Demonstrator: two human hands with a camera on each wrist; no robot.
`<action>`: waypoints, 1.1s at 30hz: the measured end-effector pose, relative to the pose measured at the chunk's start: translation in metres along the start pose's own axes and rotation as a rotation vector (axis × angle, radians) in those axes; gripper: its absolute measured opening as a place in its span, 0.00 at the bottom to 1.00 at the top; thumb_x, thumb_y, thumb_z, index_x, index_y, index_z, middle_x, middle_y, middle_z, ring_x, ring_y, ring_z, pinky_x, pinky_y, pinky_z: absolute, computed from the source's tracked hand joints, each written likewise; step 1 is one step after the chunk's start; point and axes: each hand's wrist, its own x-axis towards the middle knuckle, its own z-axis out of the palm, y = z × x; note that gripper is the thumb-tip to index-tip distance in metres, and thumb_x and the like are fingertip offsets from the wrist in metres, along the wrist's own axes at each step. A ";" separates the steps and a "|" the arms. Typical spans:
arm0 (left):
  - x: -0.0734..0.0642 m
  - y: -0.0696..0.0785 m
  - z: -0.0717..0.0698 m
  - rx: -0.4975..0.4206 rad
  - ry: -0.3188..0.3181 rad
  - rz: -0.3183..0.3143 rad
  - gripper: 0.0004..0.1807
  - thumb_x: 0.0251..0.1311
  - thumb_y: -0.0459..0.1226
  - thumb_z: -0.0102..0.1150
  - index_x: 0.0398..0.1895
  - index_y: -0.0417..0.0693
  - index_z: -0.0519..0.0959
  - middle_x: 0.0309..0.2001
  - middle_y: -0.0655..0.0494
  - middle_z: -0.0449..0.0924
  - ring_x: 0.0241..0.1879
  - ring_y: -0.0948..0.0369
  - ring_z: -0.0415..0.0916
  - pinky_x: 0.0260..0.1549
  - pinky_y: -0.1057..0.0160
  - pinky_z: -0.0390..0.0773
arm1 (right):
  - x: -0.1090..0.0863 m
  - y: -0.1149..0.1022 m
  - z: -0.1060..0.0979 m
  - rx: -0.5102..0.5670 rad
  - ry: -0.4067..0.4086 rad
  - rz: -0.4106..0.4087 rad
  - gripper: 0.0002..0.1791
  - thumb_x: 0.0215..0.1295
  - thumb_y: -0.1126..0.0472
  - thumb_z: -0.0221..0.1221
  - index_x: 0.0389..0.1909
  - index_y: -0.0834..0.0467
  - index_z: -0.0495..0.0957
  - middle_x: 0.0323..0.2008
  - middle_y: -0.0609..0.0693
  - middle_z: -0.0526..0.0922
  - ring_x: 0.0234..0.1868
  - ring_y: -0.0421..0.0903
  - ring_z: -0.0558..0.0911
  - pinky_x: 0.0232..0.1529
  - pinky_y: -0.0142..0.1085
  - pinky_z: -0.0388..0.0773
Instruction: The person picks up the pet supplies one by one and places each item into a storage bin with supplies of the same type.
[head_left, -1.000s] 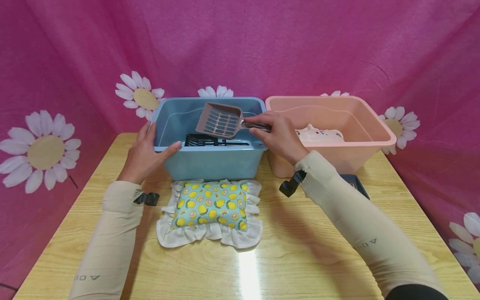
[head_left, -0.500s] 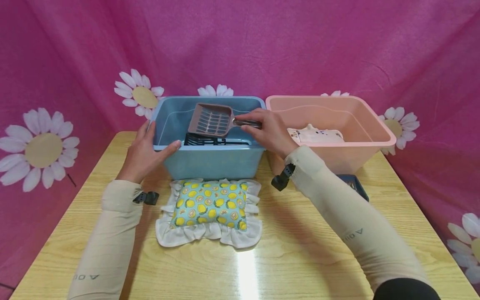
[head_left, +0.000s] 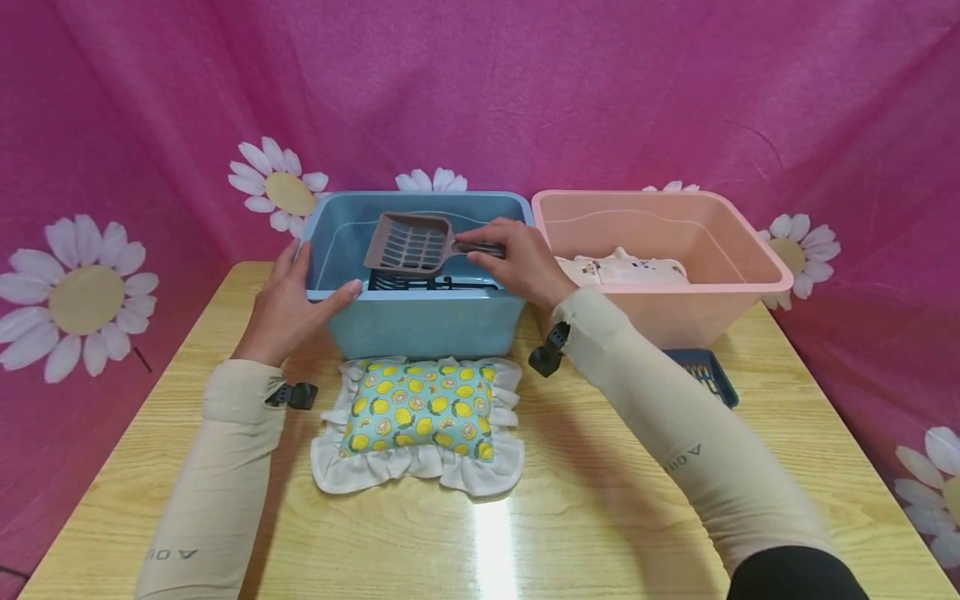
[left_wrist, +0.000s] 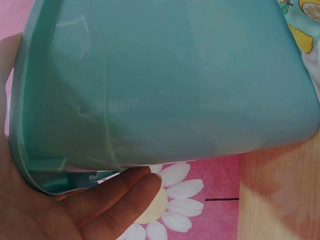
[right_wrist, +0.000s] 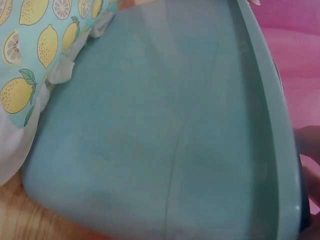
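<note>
The left hand [head_left: 288,312] grips the near left corner of the blue tub [head_left: 427,325], thumb lying over the front rim and fingers along the outside of the left wall; the left wrist view shows fingertips under the rim. The right hand [head_left: 521,258] pinches the dark, shiny handle of a brown slotted scoop [head_left: 408,244], coming in over the blue tub's right side. The scoop is above the inside of the blue tub, its broad head pointing left and its slotted face turned up toward the head camera. In the right wrist view, only parts of fingers show past the blue tub's rim, at the edge and in shadow.

Below the scoop, inside the blue tub along its front wall, lies a black slotted utensil [head_left: 408,283], partly hidden by the scoop head; whether the two touch cannot be told. Both forearms wear beige sleeves [head_left: 240,475], with a small black camera [head_left: 302,396] strapped at each wrist.

In front of the blue tub, close against its base, is a lemon-print cushion [head_left: 423,408] with a white ruffled edge. Just to the right of the blue tub stands a pink tub [head_left: 660,312] holding a white printed cloth item [head_left: 633,269]. Farther right and nearer the person than the blue tub, a dark slotted object [head_left: 708,375] is partly covered by the right forearm. All this is on a wood-grain bench [head_left: 585,533], and behind the blue tub hangs a magenta cloth [head_left: 600,100] with large white daisies.
</note>
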 end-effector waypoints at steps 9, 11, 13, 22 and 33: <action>0.000 0.001 0.000 -0.008 -0.004 0.005 0.58 0.52 0.68 0.55 0.78 0.55 0.39 0.77 0.48 0.36 0.71 0.38 0.48 0.53 0.29 0.64 | 0.004 0.002 0.004 -0.010 -0.065 -0.001 0.17 0.66 0.60 0.61 0.55 0.52 0.81 0.48 0.49 0.81 0.48 0.42 0.77 0.50 0.38 0.74; -0.001 0.001 0.000 -0.007 -0.001 0.005 0.58 0.52 0.68 0.55 0.78 0.55 0.39 0.77 0.48 0.36 0.71 0.38 0.48 0.54 0.29 0.64 | 0.004 0.003 0.006 -0.006 -0.070 -0.005 0.17 0.66 0.59 0.61 0.55 0.51 0.81 0.47 0.48 0.81 0.47 0.42 0.76 0.49 0.38 0.74; -0.001 0.001 0.000 -0.005 -0.001 0.005 0.58 0.52 0.68 0.55 0.78 0.54 0.39 0.77 0.48 0.36 0.71 0.38 0.48 0.54 0.30 0.64 | 0.004 0.003 0.007 0.002 -0.074 -0.003 0.17 0.66 0.59 0.61 0.55 0.51 0.82 0.47 0.48 0.81 0.47 0.42 0.76 0.48 0.38 0.74; -0.001 0.000 0.000 0.002 0.004 0.001 0.58 0.52 0.69 0.54 0.78 0.55 0.40 0.77 0.48 0.37 0.70 0.38 0.49 0.54 0.30 0.64 | 0.004 0.003 0.011 0.018 -0.093 0.027 0.17 0.66 0.59 0.61 0.55 0.50 0.81 0.48 0.47 0.81 0.48 0.41 0.75 0.50 0.36 0.74; 0.000 -0.001 0.001 0.002 0.008 0.008 0.58 0.52 0.69 0.54 0.78 0.55 0.40 0.77 0.48 0.37 0.71 0.38 0.48 0.54 0.30 0.64 | 0.003 0.006 0.011 -0.020 -0.127 -0.026 0.16 0.66 0.62 0.61 0.55 0.53 0.81 0.47 0.49 0.79 0.47 0.43 0.75 0.47 0.35 0.74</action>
